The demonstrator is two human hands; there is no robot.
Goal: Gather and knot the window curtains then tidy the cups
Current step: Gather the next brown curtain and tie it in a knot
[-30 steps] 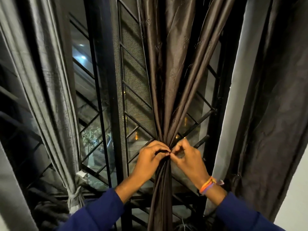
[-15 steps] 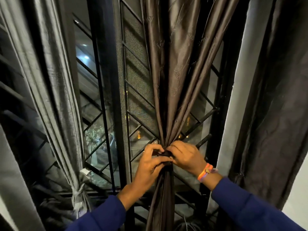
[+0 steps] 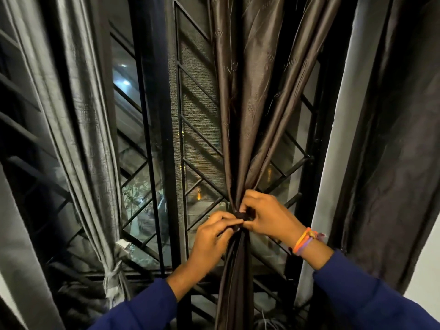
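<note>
Two hands: left hand [image 3: 212,236] and right hand [image 3: 266,217] both pinch one dark tie band [image 3: 240,216] around one gathered brown curtain [image 3: 247,115]; one grey curtain [image 3: 78,129] hangs already tied.

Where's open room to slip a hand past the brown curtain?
Open: the gap between the brown curtain and the tied grey curtain, in front of the window grille. Narrower strip between the brown curtain and the dark right curtain. Crowded: the gather, where left hand and right hand pinch it.

- A black window grille [image 3: 202,136] with diagonal bars stood behind mesh screen [image 3: 192,96].
- Small amber lights [image 3: 198,194] glowed outside.
- A leafy plant [image 3: 135,194] showed through glass.
</note>
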